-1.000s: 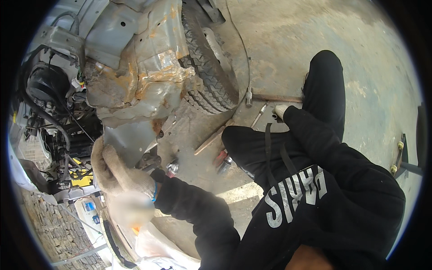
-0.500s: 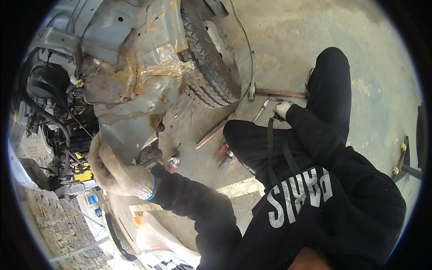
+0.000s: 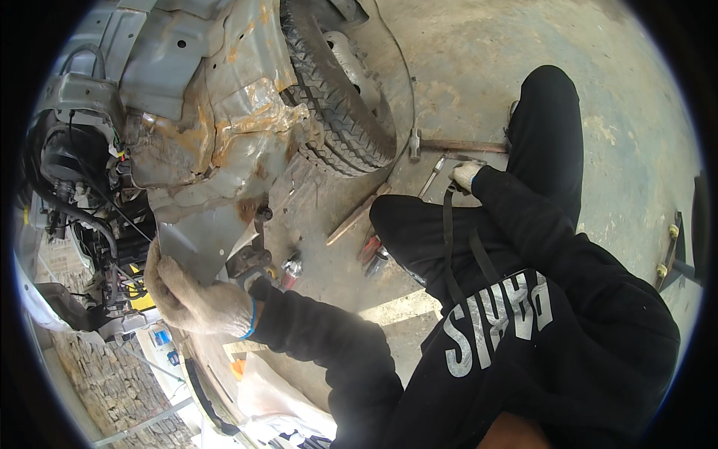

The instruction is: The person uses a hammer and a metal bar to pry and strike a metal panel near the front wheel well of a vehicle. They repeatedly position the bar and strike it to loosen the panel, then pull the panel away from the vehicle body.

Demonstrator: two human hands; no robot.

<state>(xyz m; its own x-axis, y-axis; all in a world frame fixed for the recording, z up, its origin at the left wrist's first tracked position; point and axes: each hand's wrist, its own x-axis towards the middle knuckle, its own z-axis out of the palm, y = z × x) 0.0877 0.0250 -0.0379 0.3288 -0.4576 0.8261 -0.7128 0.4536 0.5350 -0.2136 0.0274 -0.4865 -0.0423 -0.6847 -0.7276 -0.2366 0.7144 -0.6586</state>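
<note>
At the lower left, my left hand point(image 3: 206, 303) in a pale, dirty work glove is at the edge of a grey sheet-metal panel point(image 3: 196, 232) on a stripped car body. Its fingers look closed on that edge, with the fingertips partly hidden. My right hand point(image 3: 467, 175), also gloved, is beside my bent knee with the fingers curled in. A thin metal piece point(image 3: 473, 160) shows at its knuckles; whether the hand holds it is unclear. Close by lie a hammer point(image 3: 460, 146) with a wooden handle and a slim metal tool point(image 3: 434, 178).
A tyre point(image 3: 340, 112) stands beside the rusty car body point(image 3: 250, 123). Wires and engine parts point(image 3: 82, 172) fill the left side. On the floor are a wooden stick point(image 3: 355, 218), a red-and-silver tool point(image 3: 291, 271), another red-handled tool point(image 3: 374, 254) and a cable point(image 3: 407, 67).
The view has shifted slightly, with the car body moving left in it. My right hand has turned a little and the thin metal piece now shows beside it. My left hand stays at the panel.
</note>
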